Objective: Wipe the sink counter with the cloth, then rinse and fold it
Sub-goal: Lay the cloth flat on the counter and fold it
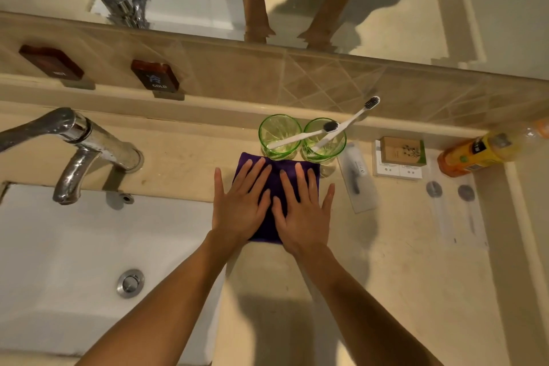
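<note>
Head view: wall plaque (155,78) marked "COLD"

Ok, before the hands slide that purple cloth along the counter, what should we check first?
1. Both hands flat on the purple cloth: ok, left hand and right hand press it.
2. Cloth lying on the counter: ok.
3. Room ahead: not ok, two green glasses with toothbrushes stand at the cloth's far edge.
4. Room to the right: not ok, a wrapped packet lies close.
5. Cloth wet enough: cannot tell.
</note>
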A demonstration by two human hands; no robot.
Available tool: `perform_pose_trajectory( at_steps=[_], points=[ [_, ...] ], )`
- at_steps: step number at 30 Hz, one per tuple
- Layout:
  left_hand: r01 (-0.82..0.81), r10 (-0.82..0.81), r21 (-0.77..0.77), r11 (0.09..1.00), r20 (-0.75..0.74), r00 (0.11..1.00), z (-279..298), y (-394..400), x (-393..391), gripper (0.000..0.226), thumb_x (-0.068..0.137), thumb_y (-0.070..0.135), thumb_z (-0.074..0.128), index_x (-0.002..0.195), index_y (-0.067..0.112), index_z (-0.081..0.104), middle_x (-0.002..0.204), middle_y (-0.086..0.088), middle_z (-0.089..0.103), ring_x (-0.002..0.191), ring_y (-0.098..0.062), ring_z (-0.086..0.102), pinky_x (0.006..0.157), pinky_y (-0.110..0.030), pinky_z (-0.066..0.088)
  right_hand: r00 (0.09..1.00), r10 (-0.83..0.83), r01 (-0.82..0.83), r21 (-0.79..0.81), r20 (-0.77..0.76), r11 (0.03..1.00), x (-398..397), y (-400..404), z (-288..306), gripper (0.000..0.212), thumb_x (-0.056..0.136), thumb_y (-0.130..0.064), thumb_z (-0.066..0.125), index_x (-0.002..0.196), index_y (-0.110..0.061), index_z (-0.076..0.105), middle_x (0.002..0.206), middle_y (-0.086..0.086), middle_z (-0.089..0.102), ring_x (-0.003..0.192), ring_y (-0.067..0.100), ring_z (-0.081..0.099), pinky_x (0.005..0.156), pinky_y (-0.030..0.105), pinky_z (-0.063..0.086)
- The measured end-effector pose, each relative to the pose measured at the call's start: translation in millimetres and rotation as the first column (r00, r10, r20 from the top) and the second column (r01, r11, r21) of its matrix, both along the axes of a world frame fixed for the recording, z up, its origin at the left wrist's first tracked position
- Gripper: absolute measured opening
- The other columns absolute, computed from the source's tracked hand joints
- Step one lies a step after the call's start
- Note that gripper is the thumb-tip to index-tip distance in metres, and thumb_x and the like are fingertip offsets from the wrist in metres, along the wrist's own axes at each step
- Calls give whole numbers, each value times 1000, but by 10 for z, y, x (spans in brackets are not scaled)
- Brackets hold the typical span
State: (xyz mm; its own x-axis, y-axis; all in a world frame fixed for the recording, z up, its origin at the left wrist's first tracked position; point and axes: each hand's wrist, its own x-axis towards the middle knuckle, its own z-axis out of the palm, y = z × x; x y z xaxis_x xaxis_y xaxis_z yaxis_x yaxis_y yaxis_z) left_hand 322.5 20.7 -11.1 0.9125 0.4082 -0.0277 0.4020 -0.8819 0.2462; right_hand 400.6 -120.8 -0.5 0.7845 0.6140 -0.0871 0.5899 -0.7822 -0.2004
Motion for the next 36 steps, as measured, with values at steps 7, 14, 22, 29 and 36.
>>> perform_pose_trajectory(
  at_steps=[7, 14, 22, 29, 36],
  points=[
    [37, -36, 14, 999, -19, 999, 29, 30, -17, 56, 106, 44, 20, 158, 27, 28, 167, 3, 28, 155, -17, 23, 121, -66, 9, 1000, 20, -20, 1, -12, 1000, 12, -16, 3, 57, 105, -52, 23, 160, -37, 20, 171, -2, 12, 158, 21, 0, 123, 64, 4],
    [45, -45, 5, 999, -22, 999, 33, -1, -235, 58, 107, 45, 13, 158, 24, 29, 166, -1, 30, 155, -21, 25, 121, -66, 16, 996, 84, -84, 17, -19, 996, -8, -184, 9, 55, 107, -49, 18, 160, -38, 16, 171, -4, 8, 158, 19, -2, 124, 61, 5],
    [25, -22, 33, 999, -72, 997, 61, -24, -190, 56, 106, 45, 21, 158, 25, 28, 166, 0, 30, 155, -21, 25, 120, -68, 19, 995, 104, -104, 12, -3, 995, 65, -196, -41, 54, 106, -52, 19, 159, -41, 17, 171, -6, 9, 158, 18, -3, 123, 62, -1],
    [59, -60, -12, 998, -183, 981, 230, 25, -168, 58, 103, 48, 23, 154, 23, 38, 163, -2, 38, 151, -24, 35, 114, -72, 29, 992, 125, -124, -53, 5, 991, 59, -193, 47, 55, 107, -52, 18, 159, -36, 22, 169, 0, 20, 158, 23, 11, 122, 65, 9],
    [-95, 5, -277, 956, -311, 951, 745, 32, 13, 45, 106, 43, 30, 145, 28, 49, 163, 5, 36, 150, -18, 30, 119, -50, 31, 963, 130, -155, -92, -236, 984, 229, -152, 405, 53, 108, -47, 24, 150, -25, 47, 164, 2, 33, 153, 24, 27, 120, 59, 23]
  ],
)
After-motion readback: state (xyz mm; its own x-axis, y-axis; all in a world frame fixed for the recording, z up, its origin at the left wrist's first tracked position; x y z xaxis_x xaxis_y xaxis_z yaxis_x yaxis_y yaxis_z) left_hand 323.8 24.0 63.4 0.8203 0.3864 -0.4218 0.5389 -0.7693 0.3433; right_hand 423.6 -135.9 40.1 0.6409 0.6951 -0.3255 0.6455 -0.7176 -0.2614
